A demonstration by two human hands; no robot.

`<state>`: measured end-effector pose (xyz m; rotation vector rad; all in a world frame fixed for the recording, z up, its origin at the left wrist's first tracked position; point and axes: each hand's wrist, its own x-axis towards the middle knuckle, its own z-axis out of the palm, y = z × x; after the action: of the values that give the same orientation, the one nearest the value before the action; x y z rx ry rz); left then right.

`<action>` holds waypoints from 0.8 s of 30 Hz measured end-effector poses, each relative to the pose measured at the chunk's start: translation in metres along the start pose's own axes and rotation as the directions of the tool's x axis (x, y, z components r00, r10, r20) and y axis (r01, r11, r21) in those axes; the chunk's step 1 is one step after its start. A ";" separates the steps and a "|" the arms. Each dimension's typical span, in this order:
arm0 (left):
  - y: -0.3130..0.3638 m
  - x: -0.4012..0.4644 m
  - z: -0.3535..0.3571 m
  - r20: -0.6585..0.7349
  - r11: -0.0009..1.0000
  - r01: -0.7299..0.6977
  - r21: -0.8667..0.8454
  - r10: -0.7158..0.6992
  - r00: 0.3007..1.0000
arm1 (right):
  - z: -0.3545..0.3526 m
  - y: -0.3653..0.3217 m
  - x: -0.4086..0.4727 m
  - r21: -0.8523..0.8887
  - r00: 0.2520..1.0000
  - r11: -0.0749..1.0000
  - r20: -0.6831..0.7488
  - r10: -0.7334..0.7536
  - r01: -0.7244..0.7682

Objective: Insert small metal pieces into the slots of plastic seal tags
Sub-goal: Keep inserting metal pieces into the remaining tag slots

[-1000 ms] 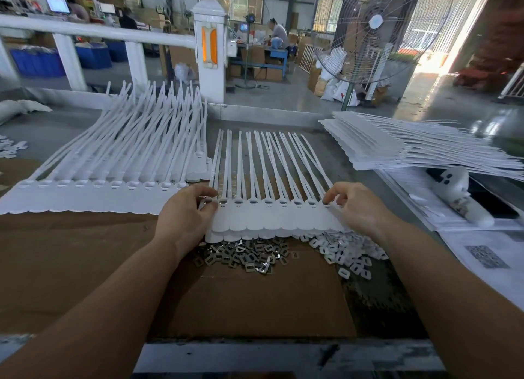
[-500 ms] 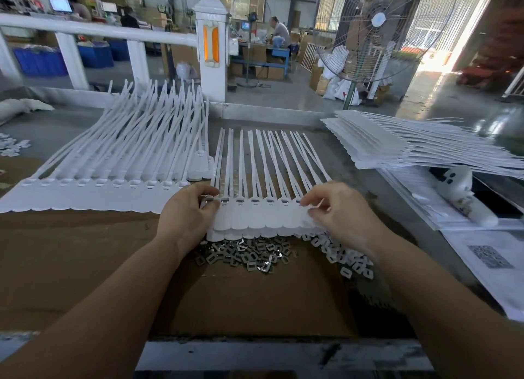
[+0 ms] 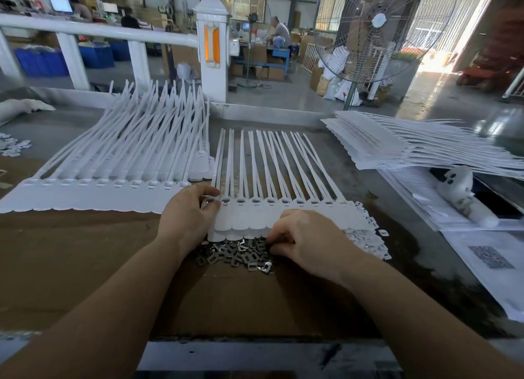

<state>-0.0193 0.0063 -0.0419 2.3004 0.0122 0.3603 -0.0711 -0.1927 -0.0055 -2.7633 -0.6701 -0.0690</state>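
Seal tags (image 3: 272, 214), straps pointing away

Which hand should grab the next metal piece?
Right. The right hand is already at the metal pieces, fingertips curled into the pile. The left hand rests on the left end of the tag strip, steadying it.
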 end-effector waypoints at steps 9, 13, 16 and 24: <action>0.001 0.000 0.001 -0.001 1.000 -0.002 -0.007 0.002 1.000 | 0.004 -0.007 -0.002 -0.123 0.997 0.991 -0.053 -0.054 0.047; 0.001 -0.001 0.000 -0.001 1.000 0.000 -0.008 0.000 1.000 | 0.006 -0.005 -0.001 -0.097 0.991 0.993 -0.116 -0.071 0.060; 0.000 -0.001 0.000 -0.002 1.000 -0.007 -0.008 0.007 1.000 | 0.004 -0.003 -0.001 0.087 0.988 0.996 -0.155 0.025 -0.011; 0.001 0.000 0.000 -0.001 1.000 -0.007 0.007 0.007 1.000 | -0.012 0.001 -0.005 0.746 0.937 0.623 0.001 0.350 -0.234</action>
<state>-0.0193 0.0059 -0.0410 2.3081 0.0056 0.3655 -0.0744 -0.1994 0.0053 -1.9948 -0.1230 0.0642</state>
